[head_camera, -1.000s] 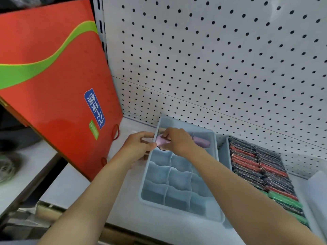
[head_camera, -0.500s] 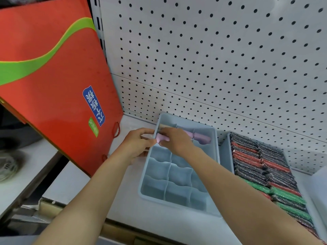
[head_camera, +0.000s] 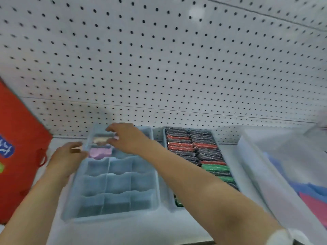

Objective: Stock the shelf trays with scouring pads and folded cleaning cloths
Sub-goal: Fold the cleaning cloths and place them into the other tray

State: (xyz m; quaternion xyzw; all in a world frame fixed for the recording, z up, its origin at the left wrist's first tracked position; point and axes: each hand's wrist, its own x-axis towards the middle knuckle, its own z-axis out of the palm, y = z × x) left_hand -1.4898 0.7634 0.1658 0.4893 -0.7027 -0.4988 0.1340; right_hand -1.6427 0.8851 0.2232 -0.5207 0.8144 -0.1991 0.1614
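Folded pink cloth [head_camera: 100, 153] lies in a back left compartment of our divided blue tray [head_camera: 113, 211], just below our right hand [head_camera: 127, 137], whose grip hangs loosely spread and holds nothing, while our left hand [head_camera: 68, 157] grips the tray's left rim.

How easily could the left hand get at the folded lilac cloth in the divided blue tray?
Probably yes: the left hand rests at the divided blue tray's rim beside the folded lilac cloth, nothing between.
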